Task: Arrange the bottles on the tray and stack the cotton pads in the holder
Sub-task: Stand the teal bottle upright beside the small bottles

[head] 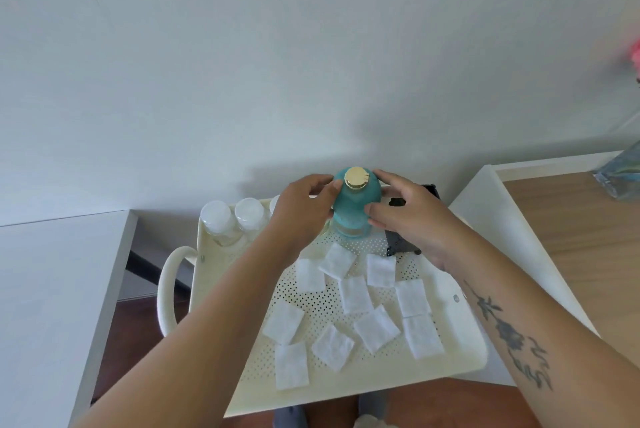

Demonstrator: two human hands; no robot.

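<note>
Teal bottle [353,206], frosted, gold cap, upright, clasped between left hand [304,216] and right hand [412,216]

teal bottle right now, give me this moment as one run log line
teal bottle: upright, far end of tray | left hand + right hand: gripping its sides | cotton pads: loose on tray, unstacked
</note>
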